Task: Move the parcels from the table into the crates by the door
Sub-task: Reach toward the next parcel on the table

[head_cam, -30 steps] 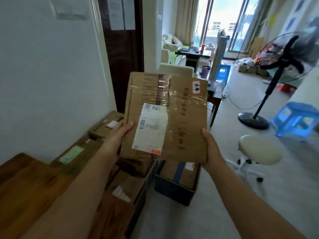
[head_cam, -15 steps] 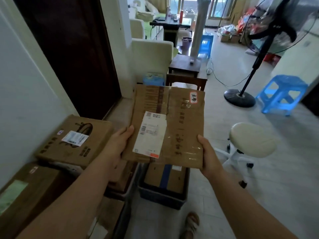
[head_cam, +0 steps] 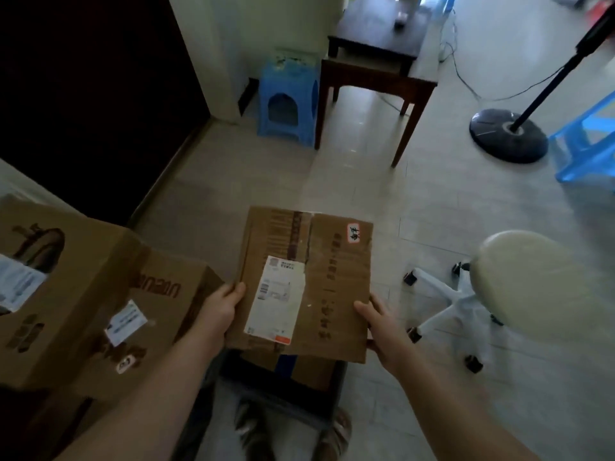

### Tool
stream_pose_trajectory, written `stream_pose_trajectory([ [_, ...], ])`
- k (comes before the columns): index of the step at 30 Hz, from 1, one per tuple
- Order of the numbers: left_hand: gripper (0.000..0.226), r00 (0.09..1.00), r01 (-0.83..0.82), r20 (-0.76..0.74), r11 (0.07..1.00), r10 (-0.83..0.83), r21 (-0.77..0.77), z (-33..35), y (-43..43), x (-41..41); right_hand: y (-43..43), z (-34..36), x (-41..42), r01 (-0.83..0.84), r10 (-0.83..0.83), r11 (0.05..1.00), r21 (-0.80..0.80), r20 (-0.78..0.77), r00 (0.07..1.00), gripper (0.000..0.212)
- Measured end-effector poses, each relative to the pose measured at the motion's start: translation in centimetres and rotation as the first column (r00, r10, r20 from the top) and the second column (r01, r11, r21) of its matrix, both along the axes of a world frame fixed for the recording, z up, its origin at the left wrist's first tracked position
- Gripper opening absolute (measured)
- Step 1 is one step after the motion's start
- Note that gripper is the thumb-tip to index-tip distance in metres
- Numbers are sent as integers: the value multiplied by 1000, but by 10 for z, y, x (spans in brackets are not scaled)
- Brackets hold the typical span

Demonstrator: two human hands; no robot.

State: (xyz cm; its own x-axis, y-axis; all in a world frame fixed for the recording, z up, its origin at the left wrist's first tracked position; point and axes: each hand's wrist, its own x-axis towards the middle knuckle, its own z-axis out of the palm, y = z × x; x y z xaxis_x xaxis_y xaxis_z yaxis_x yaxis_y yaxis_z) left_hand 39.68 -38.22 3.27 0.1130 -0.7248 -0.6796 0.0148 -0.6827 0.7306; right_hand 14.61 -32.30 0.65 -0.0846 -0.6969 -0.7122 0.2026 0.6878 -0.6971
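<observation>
I hold a flat brown cardboard parcel (head_cam: 319, 277) with a white shipping label and clear tape, level in front of me. My left hand (head_cam: 219, 311) grips its left edge, thumb on top. My right hand (head_cam: 382, 327) grips its right edge near the lower corner. Directly beneath the parcel sits a dark crate (head_cam: 336, 387) on the floor, with another brown parcel (head_cam: 306, 367) with a blue stripe inside it. The crate is mostly hidden by the held parcel and my arms.
Large cardboard boxes (head_cam: 66, 294) are stacked at my left. A dark door (head_cam: 100, 94) stands beyond them. A white wheeled stool (head_cam: 532, 287) is at the right, a blue plastic stool (head_cam: 286, 101) and wooden side table (head_cam: 376, 74) ahead, a fan base (head_cam: 507, 134) far right.
The view has tilted down and come closer to the crate. The parcel has lowered with both hands still holding it and now hangs just above the crate.
</observation>
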Motion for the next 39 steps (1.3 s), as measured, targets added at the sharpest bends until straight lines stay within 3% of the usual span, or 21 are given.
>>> stream_pose_trajectory([
  [12,43,991,103,59,962,-121,251,-234,-86,-6,-51,-218,16,146,-133,964,223,-73,988,59],
  [14,39,990,109,59,958,-129,266,-258,-93,-5,-55,-240,20,143,-126,960,242,-85,988,63],
  [17,16,992,99,50,965,-114,242,-276,-101,-1,-59,-260,26,158,-154,961,227,-35,987,70],
  [24,25,984,173,22,977,-177,124,-281,-138,3,-88,-267,29,224,-223,966,132,-19,975,70],
  [29,31,976,202,60,970,-211,137,-277,-141,1,-92,-262,32,197,-186,966,169,-82,979,75],
  [34,42,986,127,83,978,-142,166,-233,-127,0,-100,-229,44,141,-73,959,247,-266,961,72],
  [39,51,982,131,117,983,-146,125,-152,-106,9,-108,-164,58,91,-15,970,223,-322,947,68],
])
